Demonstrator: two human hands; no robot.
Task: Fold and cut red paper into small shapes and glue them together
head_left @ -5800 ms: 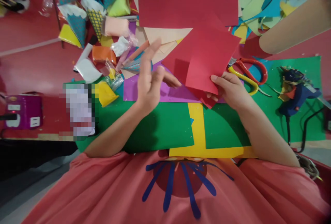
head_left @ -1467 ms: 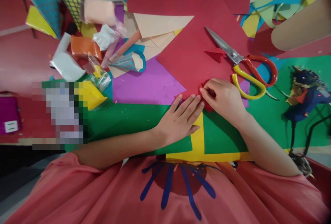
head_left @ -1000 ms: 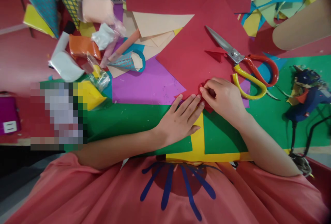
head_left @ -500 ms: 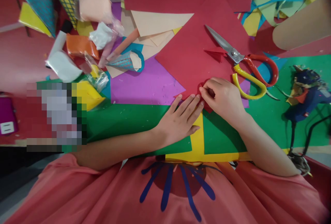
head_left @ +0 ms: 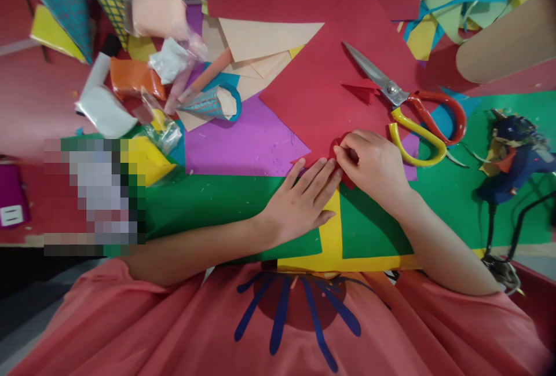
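Observation:
My left hand [head_left: 299, 202] lies flat with its fingers spread, the fingertips on the edge of a small red paper piece [head_left: 347, 179]. My right hand [head_left: 369, 161] is closed in a pinch at that same red piece, which is mostly hidden under the hands. A large red sheet [head_left: 317, 86] lies beyond them. On it rest scissors [head_left: 393, 92] with one yellow and one red handle, blades partly over a small folded red scrap [head_left: 362, 92]. Purple paper [head_left: 243, 144] shows left of my hands.
A small blue patterned cone [head_left: 212, 102], an orange clay packet [head_left: 136, 77] and a yellow packet [head_left: 147, 160] lie at the left. A blue glue gun [head_left: 510, 161] is at the right. A cardboard tube [head_left: 508, 40] reaches in at the upper right over paper scraps.

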